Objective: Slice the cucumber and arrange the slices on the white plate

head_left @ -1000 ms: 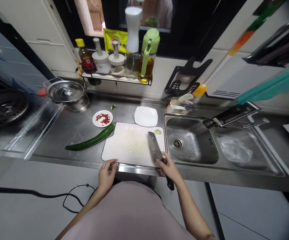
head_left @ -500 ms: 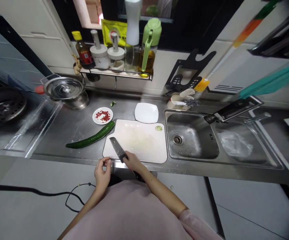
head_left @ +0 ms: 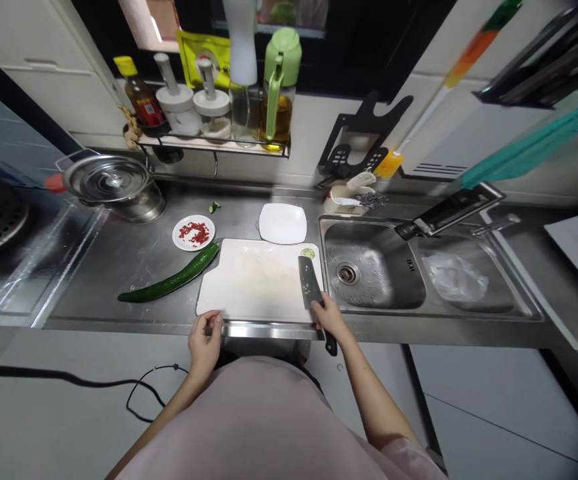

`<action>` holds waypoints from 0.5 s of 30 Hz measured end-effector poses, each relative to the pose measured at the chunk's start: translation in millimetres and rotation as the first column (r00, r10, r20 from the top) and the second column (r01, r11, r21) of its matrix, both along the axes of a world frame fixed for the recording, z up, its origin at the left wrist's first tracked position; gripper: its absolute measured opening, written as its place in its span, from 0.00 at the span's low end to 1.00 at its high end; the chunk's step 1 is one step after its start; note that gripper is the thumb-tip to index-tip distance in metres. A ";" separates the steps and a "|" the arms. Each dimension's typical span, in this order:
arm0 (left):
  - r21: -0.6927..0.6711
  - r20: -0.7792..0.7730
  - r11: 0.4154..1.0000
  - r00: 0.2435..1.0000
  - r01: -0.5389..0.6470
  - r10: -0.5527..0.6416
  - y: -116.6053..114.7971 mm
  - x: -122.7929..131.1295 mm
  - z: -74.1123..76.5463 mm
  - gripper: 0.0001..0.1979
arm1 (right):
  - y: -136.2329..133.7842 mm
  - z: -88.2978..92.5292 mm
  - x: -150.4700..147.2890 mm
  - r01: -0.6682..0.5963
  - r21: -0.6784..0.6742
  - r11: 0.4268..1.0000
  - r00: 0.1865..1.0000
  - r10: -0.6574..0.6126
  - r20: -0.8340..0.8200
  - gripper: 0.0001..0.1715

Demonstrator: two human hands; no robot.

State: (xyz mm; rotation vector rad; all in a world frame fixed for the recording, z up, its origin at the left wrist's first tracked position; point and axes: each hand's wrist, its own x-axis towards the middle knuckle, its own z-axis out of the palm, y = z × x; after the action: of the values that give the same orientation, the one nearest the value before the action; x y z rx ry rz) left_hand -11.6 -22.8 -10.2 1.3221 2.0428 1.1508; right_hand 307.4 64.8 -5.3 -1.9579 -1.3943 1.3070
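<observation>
My right hand [head_left: 329,317] grips a kitchen knife [head_left: 309,280] by its black handle. The broad blade lies over the right side of the white cutting board [head_left: 249,287], with small pale bits stuck to it. At the board's front left corner is my left hand [head_left: 205,339], its fingers curled in toward the thumb; whatever they hold, if anything, I cannot make out. A long green cucumber [head_left: 169,280] rests on the counter, its upper end against the board's left edge. Beyond the blade tip, a small pale green mark or piece [head_left: 307,253] shows on the board's corner.
Behind the board stand a white square dish [head_left: 283,223] and a round plate [head_left: 209,245] with chopped red pieces. Green scraps [head_left: 214,207] lie farther back. A lidded steel pot [head_left: 141,203] is at left, a sink [head_left: 373,267] at right. A rack [head_left: 219,148] holds several bottles and jars above.
My right hand has carried the knife from the board's left side to its right side. My left hand stays near the front left corner. The view has shifted slightly.
</observation>
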 end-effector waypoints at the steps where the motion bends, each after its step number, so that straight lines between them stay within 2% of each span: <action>1: -0.002 0.001 1.000 1.000 0.005 -0.005 0.2 0.6 -0.5 0.17 | 2.3 1.3 5.0 -0.001 -0.005 1.000 0.999 0.001 0.032 0.13; 4: -0.007 0.012 1.000 1.000 0.013 -0.012 1.2 2.3 -1.8 0.17 | 10.8 6.6 -3.3 -0.041 0.052 0.998 0.997 0.038 0.064 0.10; 7: -0.006 0.017 1.000 1.000 0.017 -0.017 3.4 4.2 -1.6 0.18 | 20.7 10.8 -44.5 -0.132 0.147 0.980 0.991 0.132 0.008 0.06; 11: -0.011 0.020 1.000 1.000 0.017 -0.016 6.3 6.3 1.3 0.18 | 35.2 11.0 -112.8 -0.301 0.059 0.952 0.949 0.305 -0.081 0.04; 13: -0.012 0.026 1.000 1.000 0.016 -0.015 6.5 6.9 2.8 0.18 | 42.9 10.3 -135.8 -0.341 0.012 0.940 0.935 0.340 -0.100 0.05; 15: -0.015 0.032 1.000 0.999 0.015 -0.014 5.6 7.2 3.6 0.19 | 50.1 10.1 -147.0 -0.329 -0.005 0.944 0.941 0.328 -0.085 0.06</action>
State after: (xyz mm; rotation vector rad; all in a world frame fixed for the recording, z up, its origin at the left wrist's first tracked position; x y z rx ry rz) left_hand -4.4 -17.2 -6.7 1.3005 2.0122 1.1404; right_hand 160.3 114.8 4.8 -1.7095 -1.7270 1.5314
